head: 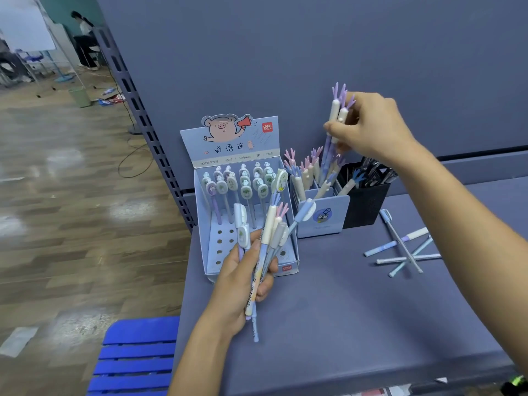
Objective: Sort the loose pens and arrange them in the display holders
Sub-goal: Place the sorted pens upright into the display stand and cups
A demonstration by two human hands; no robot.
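1. Antler-topped pens point(338, 117) — two of them — are pinched between my right hand's point(371, 127) thumb and curled fingers, tips down above the blue pen cup point(325, 217) where their matches stand.
2. I'd lower them straight into a gap between the antlers there, releasing only once the tips are inside.
3. My left hand point(243, 281) grips a mixed bundle of pens point(268, 232) in front of the pig display box point(215, 247); hold it steady, since oval-capped ones suit that box's free holes.
4. Loose pens point(403, 248) lie on the shelf point(328, 324) near the black mesh cup point(364, 205), for later.
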